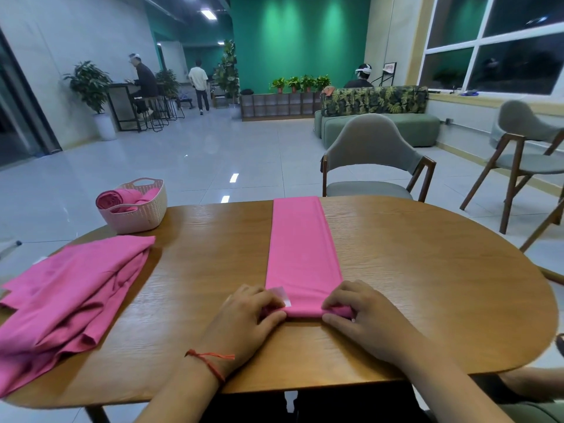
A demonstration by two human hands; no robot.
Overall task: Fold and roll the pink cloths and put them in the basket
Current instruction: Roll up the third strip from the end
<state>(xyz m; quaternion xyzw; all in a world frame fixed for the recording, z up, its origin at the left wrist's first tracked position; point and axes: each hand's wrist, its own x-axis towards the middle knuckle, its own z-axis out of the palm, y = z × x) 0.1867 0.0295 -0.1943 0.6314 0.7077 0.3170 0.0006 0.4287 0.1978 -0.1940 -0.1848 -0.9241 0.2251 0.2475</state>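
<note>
A pink cloth (300,245), folded into a long narrow strip, lies down the middle of the wooden table (427,285), its far end at the table's back edge. Its near end is rolled up a little. My left hand (253,315) pinches the left end of that roll and my right hand (363,315) pinches the right end. A small white label sticks out by my left fingers. A pale pink basket (143,213) stands at the back left and holds rolled pink cloths (122,198). A loose pile of pink cloths (64,297) lies on the left of the table.
A grey chair (370,166) stands behind the table's far edge, another chair (525,160) farther right. Several people are far back in the room, beyond an open tiled floor.
</note>
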